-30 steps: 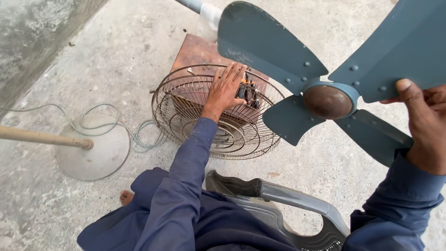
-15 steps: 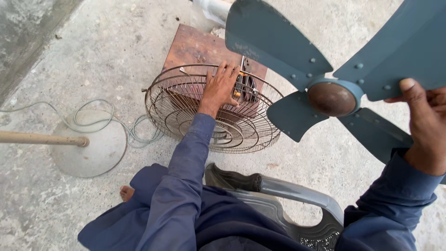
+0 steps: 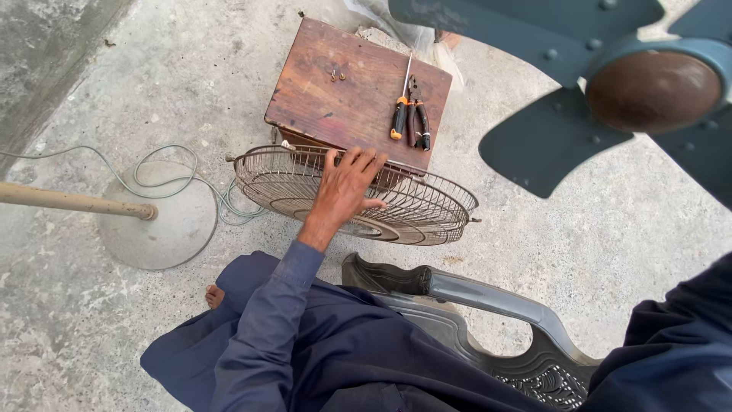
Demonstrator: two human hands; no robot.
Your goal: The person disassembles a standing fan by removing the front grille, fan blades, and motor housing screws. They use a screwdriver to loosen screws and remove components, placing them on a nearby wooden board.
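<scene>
My left hand (image 3: 345, 187) lies on the far rim of a round wire fan guard (image 3: 427, 210), fingers curled over the rim and thumb across the wires. The guard sits on the concrete floor against a brown wooden box (image 3: 335, 107). On the box lie orange-and-black pliers (image 3: 418, 122), a screwdriver (image 3: 400, 114) and small screws (image 3: 336, 75). A blue-grey fan blade set (image 3: 557, 145) with a brown round hub (image 3: 652, 90) hangs close to the camera at upper right. Only my right sleeve (image 3: 671, 343) shows; that hand is out of frame.
A round grey fan stand base (image 3: 160, 229) with a tan pole (image 3: 69, 202) and a coiled pale green cable (image 3: 164, 164) lies at the left. A grey plastic chair (image 3: 473, 297) is under me. My bare foot (image 3: 215, 295) is on the floor.
My left hand drew back from the pliers on the box to the guard's rim. The view dropped closer, the fan blade rose to the upper right, and my right hand left the frame.
</scene>
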